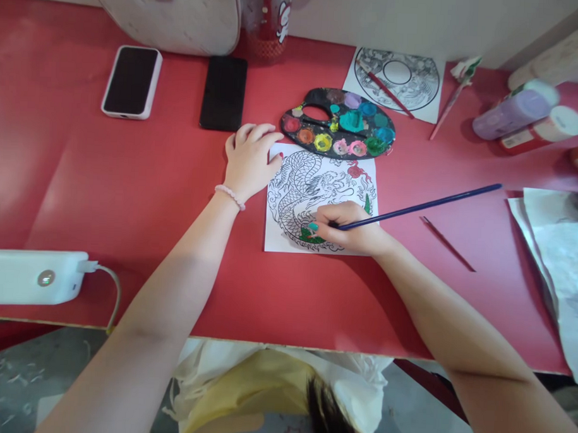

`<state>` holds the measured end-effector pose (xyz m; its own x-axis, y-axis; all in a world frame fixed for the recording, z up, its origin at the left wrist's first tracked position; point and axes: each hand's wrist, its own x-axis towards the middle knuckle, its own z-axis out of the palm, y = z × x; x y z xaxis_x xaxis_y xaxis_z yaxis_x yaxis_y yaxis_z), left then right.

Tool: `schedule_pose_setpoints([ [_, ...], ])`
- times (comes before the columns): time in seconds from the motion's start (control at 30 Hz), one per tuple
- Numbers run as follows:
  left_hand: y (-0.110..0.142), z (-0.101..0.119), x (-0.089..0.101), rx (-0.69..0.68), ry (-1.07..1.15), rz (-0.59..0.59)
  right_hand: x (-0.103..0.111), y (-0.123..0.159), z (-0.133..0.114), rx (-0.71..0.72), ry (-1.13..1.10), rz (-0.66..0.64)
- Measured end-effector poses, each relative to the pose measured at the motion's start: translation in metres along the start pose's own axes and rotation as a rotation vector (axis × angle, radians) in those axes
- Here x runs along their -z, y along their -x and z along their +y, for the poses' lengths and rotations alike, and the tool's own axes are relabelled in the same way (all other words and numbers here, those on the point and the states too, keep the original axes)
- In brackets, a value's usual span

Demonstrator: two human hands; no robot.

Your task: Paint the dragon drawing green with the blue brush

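A sheet with a black-line dragon drawing [289, 210] lies on the red table, partly coloured in green and red. My right hand [348, 226] rests on its lower right part, fingers closed around a paintbrush [426, 205] with a long dark blue handle. The brush tip is over or near a green patch, mostly hidden by the fingers. My left hand [253, 155] lies with fingers spread at the sheet's upper left edge, the thumb by the paper. Just above the sheet sits a black paint palette [311, 132] with several colours in its wells.
Behind the palette lies a round-patterned sheet [427, 70] with a red brush [386, 88] on it. Paint bottles [513, 114] stand at right, above papers [560, 251]. A thin brush [449, 244] lies nearby. Two phones [132, 81] and a white power bank [26, 277] are at left.
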<state>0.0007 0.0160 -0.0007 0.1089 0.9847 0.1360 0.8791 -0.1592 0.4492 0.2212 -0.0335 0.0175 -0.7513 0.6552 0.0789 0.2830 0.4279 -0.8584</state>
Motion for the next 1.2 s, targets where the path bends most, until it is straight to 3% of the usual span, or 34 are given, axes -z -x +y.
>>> schedule_pose_setpoints([
  [0.17,0.0,-0.001,-0.001,-0.004,-0.001,0.012,-0.002,0.0,0.0,-0.04,0.003,0.091],
  [0.3,0.0,0.0,0.0,0.004,0.018,-0.011,0.003,0.001,0.003,-0.066,-0.034,0.234],
  [0.4,0.0,0.0,0.0,0.005,0.014,-0.011,0.016,0.003,0.013,-0.105,-0.063,0.435],
  [0.53,0.0,0.001,0.001,-0.004,-0.001,0.017,0.044,0.006,0.04,-0.142,0.005,0.861],
  [0.63,0.001,0.001,0.001,-0.008,0.003,0.025,0.062,0.009,0.062,-0.168,0.056,1.078],
  [0.8,0.0,0.0,0.0,-0.012,0.002,0.021,0.072,0.007,0.075,-0.228,-0.049,1.143],
  [1.2,0.001,-0.002,-0.001,-0.031,-0.005,0.052,0.072,0.009,0.072,-0.255,0.012,1.053],
])
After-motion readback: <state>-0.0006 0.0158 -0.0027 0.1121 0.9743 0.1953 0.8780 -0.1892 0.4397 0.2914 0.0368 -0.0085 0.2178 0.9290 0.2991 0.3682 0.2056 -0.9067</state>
